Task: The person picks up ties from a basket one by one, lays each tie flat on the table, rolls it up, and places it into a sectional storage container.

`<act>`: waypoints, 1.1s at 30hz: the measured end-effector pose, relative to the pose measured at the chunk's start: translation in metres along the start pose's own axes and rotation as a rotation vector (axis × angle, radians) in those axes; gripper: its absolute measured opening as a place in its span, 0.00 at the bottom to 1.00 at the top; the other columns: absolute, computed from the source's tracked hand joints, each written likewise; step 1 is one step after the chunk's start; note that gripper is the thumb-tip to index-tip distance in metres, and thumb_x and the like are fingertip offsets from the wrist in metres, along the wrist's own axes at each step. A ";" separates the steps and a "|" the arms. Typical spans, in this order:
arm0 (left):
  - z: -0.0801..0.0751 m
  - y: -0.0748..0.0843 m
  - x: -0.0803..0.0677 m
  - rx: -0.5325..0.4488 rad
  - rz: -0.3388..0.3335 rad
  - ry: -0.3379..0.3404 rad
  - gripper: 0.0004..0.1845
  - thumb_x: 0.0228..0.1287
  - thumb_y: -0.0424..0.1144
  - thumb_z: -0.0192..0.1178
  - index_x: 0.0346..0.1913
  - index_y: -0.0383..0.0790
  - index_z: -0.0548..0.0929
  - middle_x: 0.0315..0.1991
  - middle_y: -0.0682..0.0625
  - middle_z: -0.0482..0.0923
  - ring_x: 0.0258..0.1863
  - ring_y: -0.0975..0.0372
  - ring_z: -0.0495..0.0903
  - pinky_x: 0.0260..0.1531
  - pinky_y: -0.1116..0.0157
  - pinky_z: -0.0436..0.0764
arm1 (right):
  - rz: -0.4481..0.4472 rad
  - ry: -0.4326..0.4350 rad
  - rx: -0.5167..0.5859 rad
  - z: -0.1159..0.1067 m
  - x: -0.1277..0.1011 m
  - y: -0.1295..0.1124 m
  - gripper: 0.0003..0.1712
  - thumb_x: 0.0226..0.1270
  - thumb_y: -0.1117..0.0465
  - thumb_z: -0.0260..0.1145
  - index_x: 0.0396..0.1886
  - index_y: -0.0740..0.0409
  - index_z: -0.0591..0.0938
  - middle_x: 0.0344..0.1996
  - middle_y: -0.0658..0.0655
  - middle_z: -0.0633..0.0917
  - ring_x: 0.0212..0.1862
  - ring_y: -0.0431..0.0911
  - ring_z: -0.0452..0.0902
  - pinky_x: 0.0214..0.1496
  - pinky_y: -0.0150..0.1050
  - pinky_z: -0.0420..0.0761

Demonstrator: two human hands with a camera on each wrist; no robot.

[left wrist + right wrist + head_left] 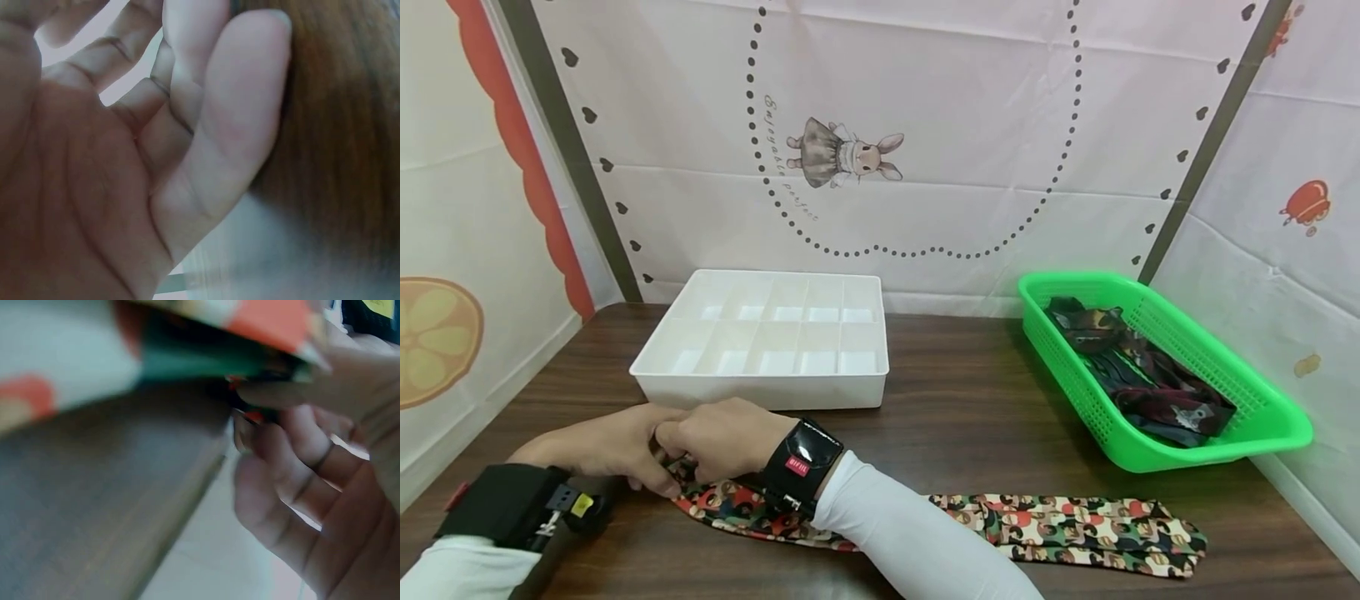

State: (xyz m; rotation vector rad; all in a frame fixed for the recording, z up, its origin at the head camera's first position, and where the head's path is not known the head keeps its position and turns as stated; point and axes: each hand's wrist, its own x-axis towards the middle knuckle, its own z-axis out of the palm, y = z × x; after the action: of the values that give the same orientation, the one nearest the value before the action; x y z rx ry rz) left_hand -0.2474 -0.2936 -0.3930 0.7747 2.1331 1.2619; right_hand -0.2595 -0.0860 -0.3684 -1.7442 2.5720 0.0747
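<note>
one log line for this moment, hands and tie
left hand: pinches tie end | right hand: pinches tie end | tie: flat on table

Patterned tie (1060,523) is pinched near left by left hand (598,446) and right hand (722,437); white tray (767,342) is seen behind.

1. Left hand (598,446): bare; white sleeve; black wrist unit with yellow and red tabs.
2. Right hand (722,437): bare; white sleeve; glossy black wrist strap with red label and metal buckle.
</note>
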 end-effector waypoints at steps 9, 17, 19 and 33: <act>-0.005 0.006 0.002 0.048 -0.008 0.000 0.31 0.58 0.31 0.77 0.64 0.35 0.78 0.39 0.43 0.86 0.22 0.65 0.79 0.20 0.67 0.80 | 0.000 -0.077 0.117 -0.012 -0.005 0.005 0.27 0.64 0.50 0.81 0.62 0.35 0.85 0.46 0.34 0.82 0.40 0.29 0.75 0.42 0.26 0.76; -0.005 0.002 -0.007 -0.019 0.044 -0.023 0.32 0.59 0.27 0.76 0.66 0.36 0.78 0.30 0.48 0.84 0.21 0.67 0.76 0.22 0.67 0.79 | 0.047 -0.102 0.178 -0.011 -0.005 0.003 0.39 0.56 0.52 0.87 0.68 0.31 0.82 0.48 0.34 0.85 0.42 0.28 0.78 0.44 0.26 0.77; -0.003 0.003 -0.008 -0.014 0.016 -0.002 0.31 0.58 0.28 0.76 0.65 0.35 0.79 0.27 0.50 0.82 0.21 0.66 0.77 0.21 0.67 0.79 | 0.039 -0.103 0.173 -0.011 -0.005 0.003 0.40 0.56 0.53 0.87 0.68 0.30 0.82 0.48 0.35 0.84 0.42 0.28 0.78 0.45 0.26 0.77; -0.002 0.002 -0.003 0.003 -0.056 0.022 0.26 0.58 0.29 0.75 0.59 0.32 0.78 0.32 0.46 0.83 0.24 0.63 0.81 0.21 0.68 0.81 | -0.042 0.040 -0.110 -0.006 -0.008 -0.003 0.12 0.71 0.55 0.75 0.50 0.39 0.86 0.39 0.38 0.80 0.38 0.32 0.75 0.38 0.29 0.78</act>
State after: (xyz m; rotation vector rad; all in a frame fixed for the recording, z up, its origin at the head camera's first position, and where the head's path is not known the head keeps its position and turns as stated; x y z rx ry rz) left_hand -0.2459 -0.2961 -0.3903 0.7009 2.1599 1.2441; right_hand -0.2536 -0.0796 -0.3624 -1.8544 2.6049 0.1858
